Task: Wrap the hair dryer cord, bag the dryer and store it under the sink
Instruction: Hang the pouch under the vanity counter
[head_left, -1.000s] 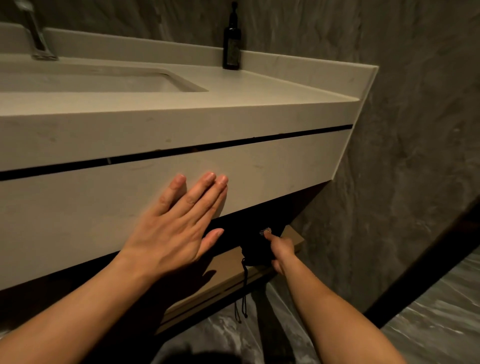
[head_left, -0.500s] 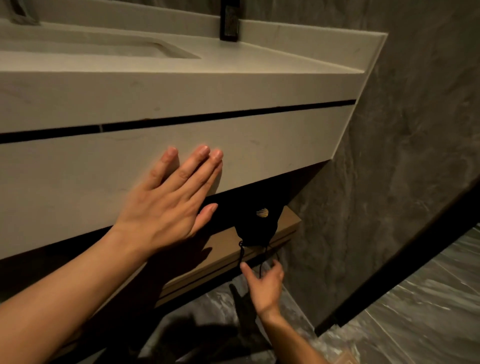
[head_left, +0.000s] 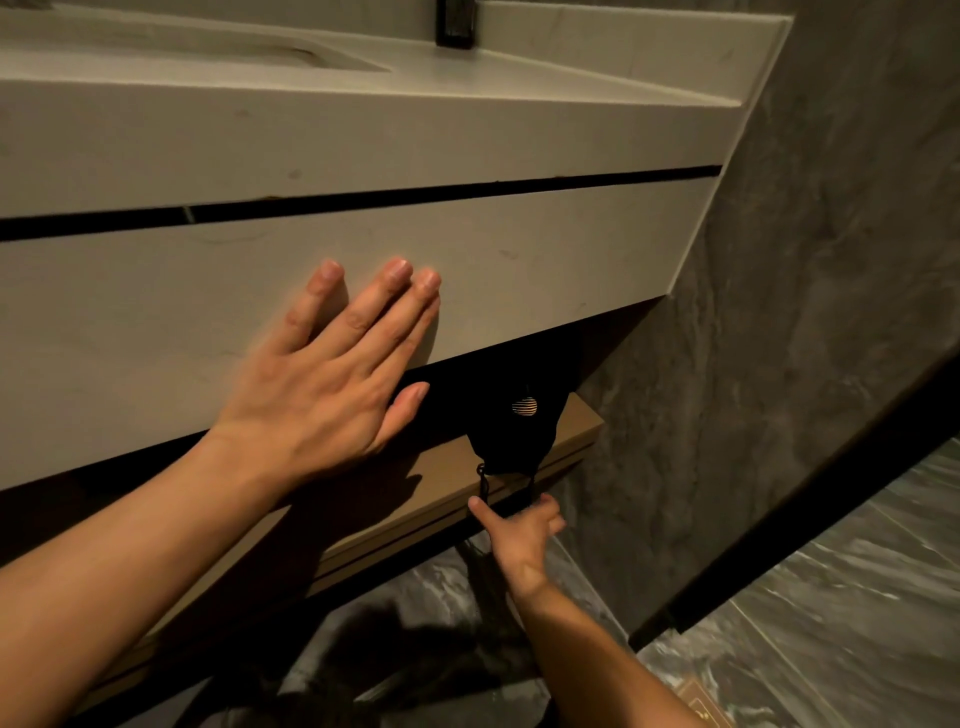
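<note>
A black drawstring bag (head_left: 511, 434) with a small gold striped logo sits on the tan shelf (head_left: 415, 488) under the sink counter, near the shelf's right end. Its black drawstrings (head_left: 484, 483) hang over the shelf's front edge. My right hand (head_left: 519, 540) is just below that edge, fingers apart, its fingertips touching the hanging strings. My left hand (head_left: 332, 379) lies flat and open against the pale stone vanity front (head_left: 545, 270). The hair dryer itself is hidden.
The pale counter (head_left: 467, 88) holds a sunken basin (head_left: 208, 47) at the far left and a dark bottle (head_left: 456, 26) at the back. A grey marbled wall (head_left: 810, 312) closes the right side. Dark marble floor (head_left: 831, 623) lies below.
My right hand let go of the bag, dropped below the shelf edge, then rose to the hanging drawstrings. The view tilted down. My left hand stayed flat on the vanity front.
</note>
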